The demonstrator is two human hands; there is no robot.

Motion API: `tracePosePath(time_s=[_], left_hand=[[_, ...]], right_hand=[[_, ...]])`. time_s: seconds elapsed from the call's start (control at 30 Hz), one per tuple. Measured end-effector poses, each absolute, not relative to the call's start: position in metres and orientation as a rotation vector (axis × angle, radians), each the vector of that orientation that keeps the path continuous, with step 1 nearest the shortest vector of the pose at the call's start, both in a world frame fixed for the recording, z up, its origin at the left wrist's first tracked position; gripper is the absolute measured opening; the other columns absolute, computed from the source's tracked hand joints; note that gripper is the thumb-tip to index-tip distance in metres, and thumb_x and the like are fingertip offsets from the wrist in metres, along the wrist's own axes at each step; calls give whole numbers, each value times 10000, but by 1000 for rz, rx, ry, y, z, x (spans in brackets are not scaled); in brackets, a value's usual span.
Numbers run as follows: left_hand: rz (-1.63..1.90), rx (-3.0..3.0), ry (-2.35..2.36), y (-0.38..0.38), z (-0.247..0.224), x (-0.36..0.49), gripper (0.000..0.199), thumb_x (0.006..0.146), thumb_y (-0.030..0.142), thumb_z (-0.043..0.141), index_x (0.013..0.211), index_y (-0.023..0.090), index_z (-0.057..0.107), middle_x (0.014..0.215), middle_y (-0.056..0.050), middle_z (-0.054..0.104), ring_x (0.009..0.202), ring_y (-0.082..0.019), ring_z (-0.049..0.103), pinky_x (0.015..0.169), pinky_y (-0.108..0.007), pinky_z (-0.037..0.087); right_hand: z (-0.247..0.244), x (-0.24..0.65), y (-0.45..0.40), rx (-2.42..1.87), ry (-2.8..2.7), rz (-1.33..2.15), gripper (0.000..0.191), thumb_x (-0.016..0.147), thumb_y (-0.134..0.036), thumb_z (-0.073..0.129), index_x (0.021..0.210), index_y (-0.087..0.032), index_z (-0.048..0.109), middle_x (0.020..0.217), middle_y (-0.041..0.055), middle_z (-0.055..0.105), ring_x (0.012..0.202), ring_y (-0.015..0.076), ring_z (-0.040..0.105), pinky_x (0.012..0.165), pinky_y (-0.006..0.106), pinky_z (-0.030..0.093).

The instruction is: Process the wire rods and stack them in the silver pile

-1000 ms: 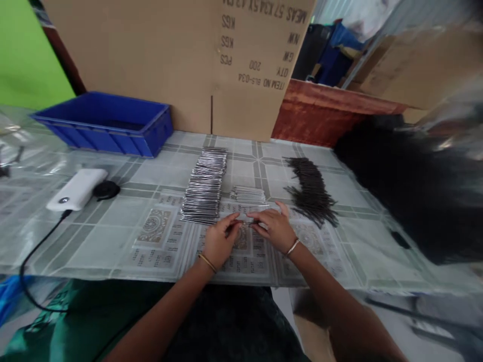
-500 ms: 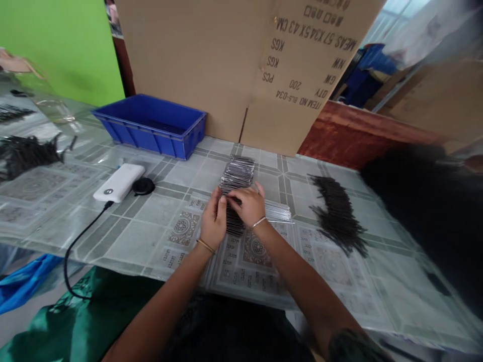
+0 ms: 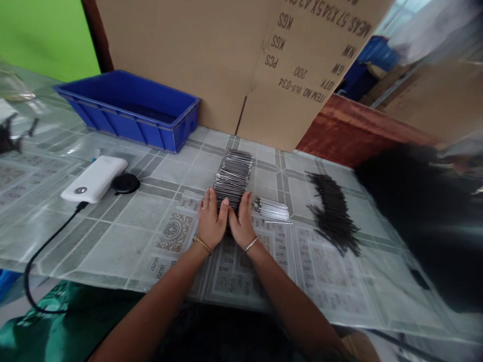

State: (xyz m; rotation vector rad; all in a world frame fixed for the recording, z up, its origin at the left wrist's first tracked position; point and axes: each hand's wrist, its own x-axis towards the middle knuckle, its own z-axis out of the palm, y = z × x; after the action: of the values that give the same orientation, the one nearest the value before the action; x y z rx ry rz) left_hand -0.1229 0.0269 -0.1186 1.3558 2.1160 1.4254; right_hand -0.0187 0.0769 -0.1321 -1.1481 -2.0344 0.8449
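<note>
A long row of thin metal rods lies on the table in front of me, its near part between my hands. My left hand presses against the row's left side, and my right hand against its right side. The two thumbs nearly meet over the near rods. Just right of my right hand lies a smaller bunch of silvery rods. Farther right is a pile of dark rods.
A blue bin stands at the back left. A white power bank with a black cable lies beside a round black object. A cardboard sheet rises behind the table. A blurred dark shape fills the right.
My right hand has moved down from above the rods to their right side and flattened against them. My left hand has its fingers straighter along the left side. The view has shifted somewhat.
</note>
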Motion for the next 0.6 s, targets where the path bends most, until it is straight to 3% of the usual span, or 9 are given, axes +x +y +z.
tracePosePath(time_s=[0.2,0.4,0.53,0.6], left_hand=[[1476,1300,2088,27,-118,-122,796,946,634,290,1509,72,275,1548,-242,308,1467,-301,269,1192,-532,197],[1456,1273,2036,27,-118,-124,793,929,662,312,1521,136,273,1570,-197,281,1488,-294,205,1204,-552,118],[1502,1232,1939,25,-116,-128,797,914,671,361,1527,171,268,1587,-168,256,1493,-277,191,1221,-519,82],[1534,1206,1911,24,-114,-130,784,913,661,379,1531,193,263,1600,-145,236,1499,-268,165,1228,-495,65]], right_hand=[[-130,-17,81,-1150,-1876,956,858,966,-546,370,1556,-135,-97,1639,121,-48,1513,241,-60,1226,529,59],[-125,-28,76,-1151,-1925,1003,845,970,-578,356,1561,-110,-27,1636,142,-27,1506,245,-97,1219,545,48],[-106,-2,72,-1070,-1934,999,808,996,-562,285,1554,-89,-59,1634,145,-54,1512,218,-47,1232,476,92],[-96,34,77,-1042,-1957,862,750,999,-524,325,1562,-123,33,1641,129,18,1516,207,40,1236,433,134]])
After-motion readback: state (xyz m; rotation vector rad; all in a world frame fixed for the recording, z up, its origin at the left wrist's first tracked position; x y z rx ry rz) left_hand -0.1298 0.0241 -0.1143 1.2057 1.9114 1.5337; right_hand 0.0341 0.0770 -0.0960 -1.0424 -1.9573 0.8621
